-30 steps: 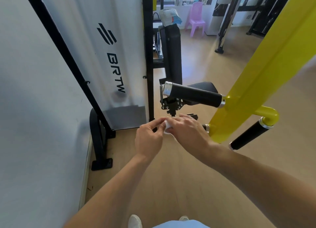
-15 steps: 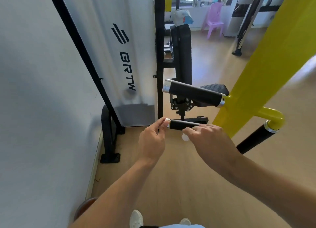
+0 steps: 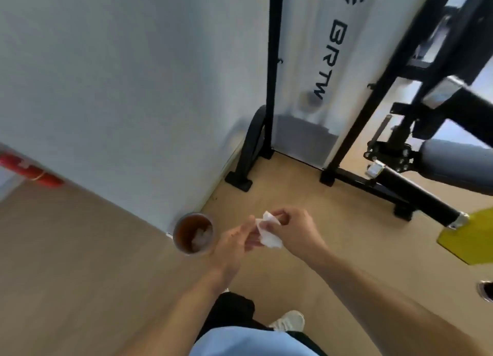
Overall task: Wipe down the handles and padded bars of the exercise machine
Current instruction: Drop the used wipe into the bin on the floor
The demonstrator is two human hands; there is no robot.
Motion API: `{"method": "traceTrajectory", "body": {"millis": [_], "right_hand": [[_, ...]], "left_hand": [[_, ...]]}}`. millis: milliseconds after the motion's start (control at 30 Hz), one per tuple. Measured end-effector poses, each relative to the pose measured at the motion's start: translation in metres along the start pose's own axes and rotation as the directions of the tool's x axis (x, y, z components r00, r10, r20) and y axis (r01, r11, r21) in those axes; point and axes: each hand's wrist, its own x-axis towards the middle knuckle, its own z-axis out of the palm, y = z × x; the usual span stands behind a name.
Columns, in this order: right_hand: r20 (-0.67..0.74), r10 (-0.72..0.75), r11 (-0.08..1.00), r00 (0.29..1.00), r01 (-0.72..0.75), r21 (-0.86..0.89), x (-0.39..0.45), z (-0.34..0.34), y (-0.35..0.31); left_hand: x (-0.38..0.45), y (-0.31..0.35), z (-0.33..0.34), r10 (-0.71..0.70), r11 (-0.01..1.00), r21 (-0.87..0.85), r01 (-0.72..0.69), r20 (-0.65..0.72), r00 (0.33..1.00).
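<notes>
Light wooden floor (image 3: 80, 289), brown bin (image 3: 193, 234) by wall, black machine feet (image 3: 240, 182)

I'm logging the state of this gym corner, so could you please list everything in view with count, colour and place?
wipe: one, white, crumpled, held between both hands above the floor
handles: two seen, black with silver end caps, right side, on the machine
padded bar: one, grey, right edge
machine frame: black tubes, centre and upper right
shroud panel: one, white with black BRTW lettering, top centre
yellow part: one, right edge, low
bin: one, brown, round, by the wall corner, pale scraps inside
red object: one, left edge, blurred
wall: white, left
floor: light wood
shoe: one, white, bottom centre
left hand: pinching the wipe
right hand: pinching the wipe
</notes>
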Motion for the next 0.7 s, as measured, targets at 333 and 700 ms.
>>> {"method": "traceTrajectory", "body": {"millis": [333, 700], "right_hand": [[0.448, 0.254, 0.914, 0.857, -0.364, 0.177, 0.056, 0.156, -0.014], [0.366, 0.599, 0.679, 0.712, -0.694, 0.239, 0.174, 0.354, 0.05]], "left_hand": [[0.021, -0.075, -0.127, -0.195, 0.972, -0.177, 0.154, -0.246, 0.949], [0.124, -0.172, -0.261, -0.438, 0.893, -0.249, 0.376, -0.28, 0.854]]}}
